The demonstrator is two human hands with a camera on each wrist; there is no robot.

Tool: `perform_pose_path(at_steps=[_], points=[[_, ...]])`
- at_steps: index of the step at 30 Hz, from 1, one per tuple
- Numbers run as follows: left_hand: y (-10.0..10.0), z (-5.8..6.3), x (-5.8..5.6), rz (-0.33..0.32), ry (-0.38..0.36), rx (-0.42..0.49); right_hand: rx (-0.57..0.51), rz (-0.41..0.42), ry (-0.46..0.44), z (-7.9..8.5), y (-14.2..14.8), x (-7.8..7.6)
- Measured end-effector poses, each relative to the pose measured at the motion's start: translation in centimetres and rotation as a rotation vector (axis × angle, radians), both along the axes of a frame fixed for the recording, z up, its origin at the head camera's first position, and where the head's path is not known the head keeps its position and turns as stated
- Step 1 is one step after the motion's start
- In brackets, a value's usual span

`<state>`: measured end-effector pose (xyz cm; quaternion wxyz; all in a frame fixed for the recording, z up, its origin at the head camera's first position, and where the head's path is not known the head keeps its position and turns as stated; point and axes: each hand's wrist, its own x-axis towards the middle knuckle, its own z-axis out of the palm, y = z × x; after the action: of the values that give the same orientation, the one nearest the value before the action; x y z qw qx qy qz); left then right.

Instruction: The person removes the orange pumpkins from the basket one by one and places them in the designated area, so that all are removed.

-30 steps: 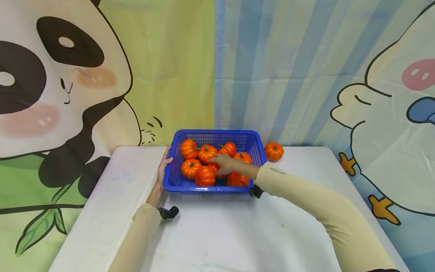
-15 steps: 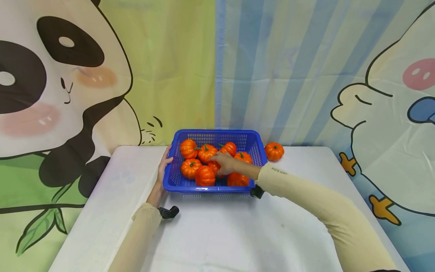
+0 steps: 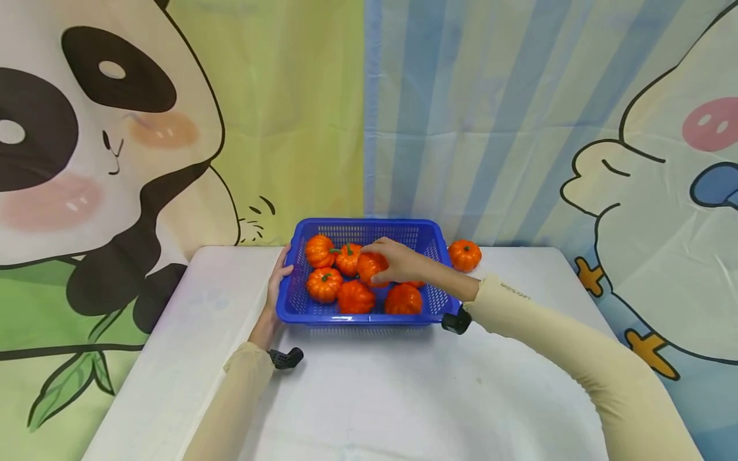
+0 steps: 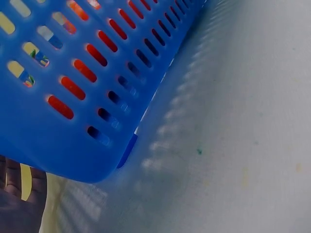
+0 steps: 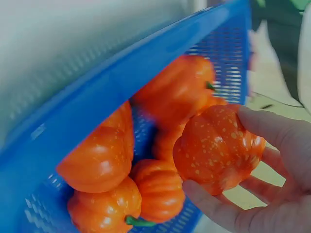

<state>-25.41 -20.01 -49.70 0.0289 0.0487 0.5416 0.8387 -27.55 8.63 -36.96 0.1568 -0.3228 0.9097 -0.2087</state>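
Observation:
A small orange pumpkin (image 5: 218, 148) with yellow speckles is gripped by my right hand (image 3: 400, 260), fingers and thumb around its sides. It is raised over the other pumpkins in the blue plastic basket (image 3: 369, 319). My left hand (image 3: 277, 282) lies against the basket's left side, its fingers extended along the outer wall near the rim. In the left wrist view, part of this hand (image 4: 22, 201) shows at the lower left, beside the basket's corner. Several more pumpkins (image 3: 324, 285) sit inside the basket, some hidden behind my right hand.
One more pumpkin (image 3: 464, 256) stands on the white table (image 3: 369, 390), just right of the basket. Behind the table hangs a printed curtain (image 3: 311, 115) with cartoon animals. Each wrist wears a black camera mount (image 3: 457, 319).
My right hand has lifted a pumpkin from among the others and moved up and to the right. A pumpkin at the basket's front has shifted and turned. My left hand stays put.

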Motion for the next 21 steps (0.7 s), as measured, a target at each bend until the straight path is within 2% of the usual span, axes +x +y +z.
perform_pose_path(at_steps=[4, 11, 16, 21], points=[[0.0, 0.0, 0.0, 0.003, -0.007, -0.009, -0.08, -0.038, 0.025, 1.2, 2.3, 1.7], [-0.1, 0.2, -0.1, -0.005, 0.006, 0.006, -0.2, -0.13, 0.06, 2.3, 7.2, 4.2], [0.0, 0.3, -0.1, -0.008, 0.004, 0.01, -0.272, -0.215, 0.109, 2.6, 10.9, 4.6], [0.1, 0.3, 0.0, -0.005, -0.01, 0.005, -0.283, -0.323, 0.104, 2.8, 14.3, 4.2]])
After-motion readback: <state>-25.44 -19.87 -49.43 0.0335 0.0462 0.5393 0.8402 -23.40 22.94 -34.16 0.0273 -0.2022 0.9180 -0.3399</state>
